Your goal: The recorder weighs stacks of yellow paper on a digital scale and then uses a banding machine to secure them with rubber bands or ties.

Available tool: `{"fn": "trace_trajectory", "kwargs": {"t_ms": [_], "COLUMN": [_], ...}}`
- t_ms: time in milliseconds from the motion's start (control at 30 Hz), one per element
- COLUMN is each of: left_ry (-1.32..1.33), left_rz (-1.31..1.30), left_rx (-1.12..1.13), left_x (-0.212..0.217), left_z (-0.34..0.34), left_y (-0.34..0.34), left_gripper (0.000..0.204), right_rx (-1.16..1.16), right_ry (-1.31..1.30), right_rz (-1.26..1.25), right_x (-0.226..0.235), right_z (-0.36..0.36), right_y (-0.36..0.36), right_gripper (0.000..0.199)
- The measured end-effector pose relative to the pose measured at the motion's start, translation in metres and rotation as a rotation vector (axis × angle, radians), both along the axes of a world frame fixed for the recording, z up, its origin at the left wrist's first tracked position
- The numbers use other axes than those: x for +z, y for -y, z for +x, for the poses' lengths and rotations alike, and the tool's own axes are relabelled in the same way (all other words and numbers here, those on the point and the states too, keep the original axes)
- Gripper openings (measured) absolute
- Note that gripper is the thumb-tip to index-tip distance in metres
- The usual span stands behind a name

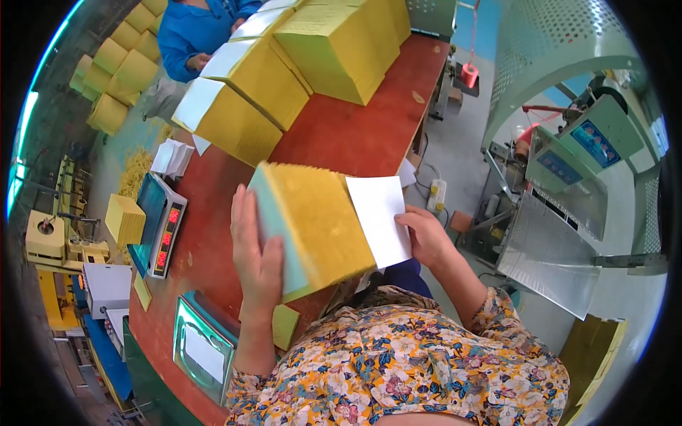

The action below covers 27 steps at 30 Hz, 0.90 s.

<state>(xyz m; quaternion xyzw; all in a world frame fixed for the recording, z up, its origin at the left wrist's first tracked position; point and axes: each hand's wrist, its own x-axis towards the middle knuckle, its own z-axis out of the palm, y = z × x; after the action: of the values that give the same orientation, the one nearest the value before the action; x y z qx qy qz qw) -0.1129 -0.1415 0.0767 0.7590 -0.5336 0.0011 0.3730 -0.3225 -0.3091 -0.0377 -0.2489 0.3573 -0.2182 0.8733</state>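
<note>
A thick stack of yellow paper (pixel 320 213) is held up in front of me, tilted, above the near edge of the red table. My left hand (pixel 257 248) presses flat along its left end, thumb and fingers spread over a pale blue-green face. My right hand (pixel 425 236) pinches the edge of a white sheet (pixel 380 219) that lies against the stack's right end. Whether my right fingers also bear on the stack beneath the sheet is hidden.
More yellow stacks (pixel 334 42) stand on the red table (pixel 355 135), some topped with white sheets. A digital scale (pixel 158 227) sits at the left, near a glass-topped device (pixel 202 348). Across the table is a person in blue (pixel 188 35). A strapping machine (pixel 568 156) stands right.
</note>
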Motion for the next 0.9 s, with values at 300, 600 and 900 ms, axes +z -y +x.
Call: {"fn": "trace_trajectory", "kwargs": {"t_ms": [300,600,900], "left_ry": [-1.033,-1.058,-1.239], "left_rz": [-0.563,-0.350,-0.396], "left_rx": [0.215,0.461,0.453], "left_x": [-0.190,-0.281,-0.222], "left_z": [0.042,0.041,0.037], "left_y": [-0.076,-0.092,-0.101], "left_gripper": [0.059,0.062,0.063], "right_rx": [0.422,0.525,0.494], "right_ry": [0.101,0.259,-0.138], "right_rz": [-0.106,0.184,-0.280], "right_x": [0.026,-0.040,-0.027], "right_z": [0.043,0.073,0.072], "right_y": [0.084,0.111,0.088], "right_gripper": [0.039,0.041,0.051]}}
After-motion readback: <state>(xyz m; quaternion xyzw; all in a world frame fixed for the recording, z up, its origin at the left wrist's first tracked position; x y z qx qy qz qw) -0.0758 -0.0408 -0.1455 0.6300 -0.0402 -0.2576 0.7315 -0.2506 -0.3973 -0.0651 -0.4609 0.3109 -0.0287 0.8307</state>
